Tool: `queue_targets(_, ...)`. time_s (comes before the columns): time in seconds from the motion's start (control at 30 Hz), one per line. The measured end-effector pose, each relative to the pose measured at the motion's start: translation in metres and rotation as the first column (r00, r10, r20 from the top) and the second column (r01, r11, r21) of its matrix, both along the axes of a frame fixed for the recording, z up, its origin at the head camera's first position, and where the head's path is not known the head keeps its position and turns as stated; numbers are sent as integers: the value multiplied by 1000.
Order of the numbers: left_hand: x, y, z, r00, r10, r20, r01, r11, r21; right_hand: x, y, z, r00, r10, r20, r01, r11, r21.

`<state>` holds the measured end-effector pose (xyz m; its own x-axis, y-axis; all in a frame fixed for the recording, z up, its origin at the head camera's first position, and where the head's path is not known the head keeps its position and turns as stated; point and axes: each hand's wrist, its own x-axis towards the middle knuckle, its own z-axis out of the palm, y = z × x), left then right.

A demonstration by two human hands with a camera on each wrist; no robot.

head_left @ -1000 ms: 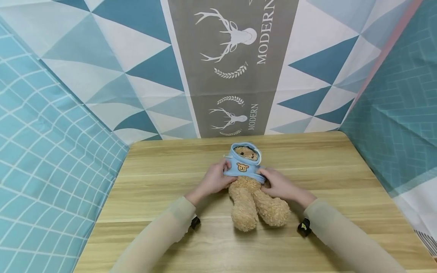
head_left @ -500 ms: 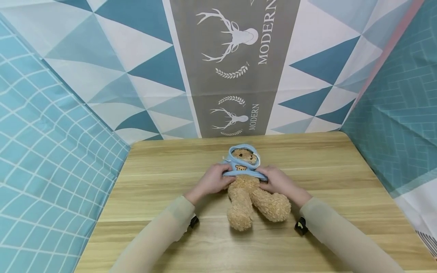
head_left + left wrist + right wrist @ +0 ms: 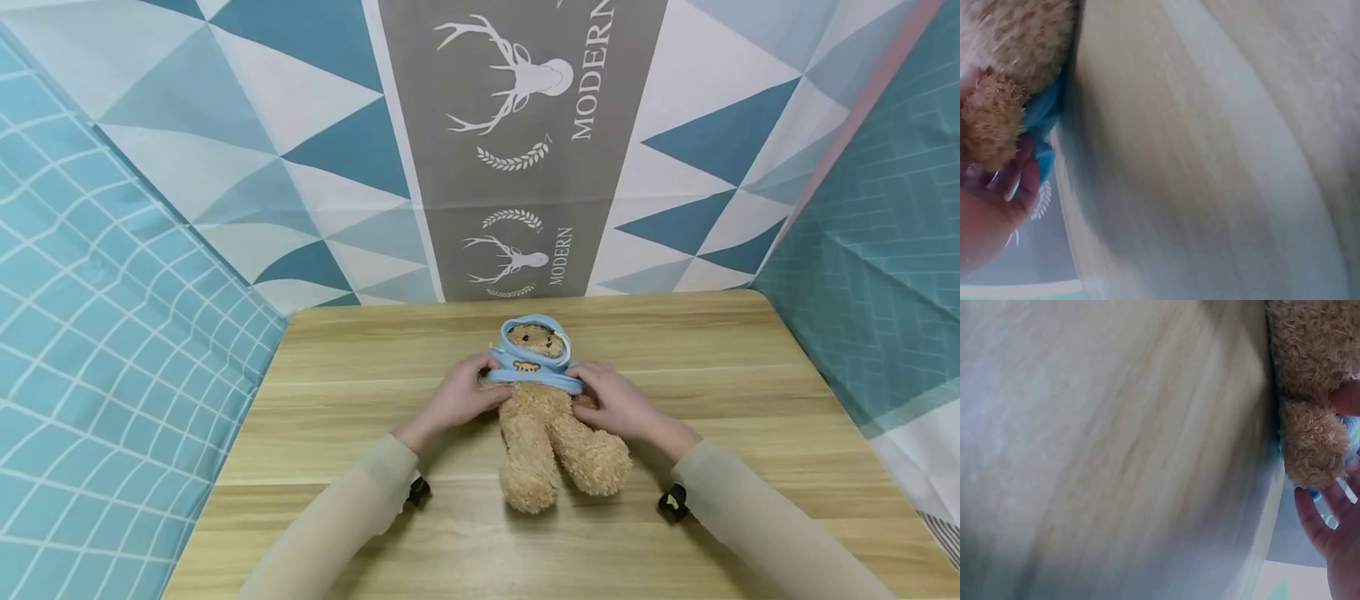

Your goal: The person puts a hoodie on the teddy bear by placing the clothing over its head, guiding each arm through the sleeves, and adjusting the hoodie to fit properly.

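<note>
A brown teddy bear [image 3: 534, 417] lies on its back, legs toward me. Its blue hoodie [image 3: 551, 381] is bunched over the head and upper chest, leaving belly and legs bare. The hood opening frames the bear's face, and a fold hides part of the bear-face print. My left hand [image 3: 461, 393] pinches the hoodie's hem at the left, thumb by the belly. On the opposite side my right hand [image 3: 618, 404] grips the hem likewise. Both wrist views show a stubby plush arm [image 3: 994, 119] within the fingers' reach, with blue cloth [image 3: 1044, 119] behind it.
The bear lies toward the back of a wooden table [image 3: 360, 350]. A patterned cloth with deer prints [image 3: 532, 79] hangs behind it. Blue gridded cloth [image 3: 112, 333] borders the left, teal cloth [image 3: 885, 250] the right. Each wrist carries a small black device [image 3: 673, 502].
The hoodie's lower part has folded up, so its print shows only in part. The bear's legs have shifted slightly left. Both hands stay at the hem, with small shifts in grip.
</note>
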<state>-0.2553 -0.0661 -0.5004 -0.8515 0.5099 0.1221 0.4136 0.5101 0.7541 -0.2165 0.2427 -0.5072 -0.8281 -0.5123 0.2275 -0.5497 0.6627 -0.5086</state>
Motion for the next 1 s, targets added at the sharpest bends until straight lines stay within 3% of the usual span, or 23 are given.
queue_targets(0.2, 1, -11, 2, 999, -33, 42, 30, 998, 50, 2, 5, 8, 999, 4, -39, -6, 999, -54)
queue_targets(0.4, 3, -14, -2, 992, -39, 116, 30, 997, 78, -1, 2, 11, 996, 11, -89, -14, 999, -42)
queue_targets(0.53, 3, -8, -4, 997, -76, 28, 74, 995, 72, -1, -4, 11, 986, -47, -158, 43, 999, -28)
queue_targets(0.63, 5, -2, -4, 994, -94, -57, 99, 992, 76, -2, -11, 11, 966, -113, -233, 107, 994, -36)
queue_targets(0.7, 6, 2, -4, 991, -89, -98, 97, 992, 82, -2, -14, 10, 949, -148, -277, 149, 989, -19)
queue_targets(0.77, 8, 5, -3, 992, -72, -105, 81, 993, 88, -2, -17, 9, 946, -155, -283, 167, 986, 18)
queue_targets(0.9, 10, 9, -1, 997, -20, -77, 27, 995, 95, -3, -15, 7, 970, -79, -232, 103, 990, 93)
queue_targets(1.0, 11, 9, -1, 996, 23, -84, -16, 997, 77, -2, -8, 9, 986, -5, -167, 16, 998, 64)
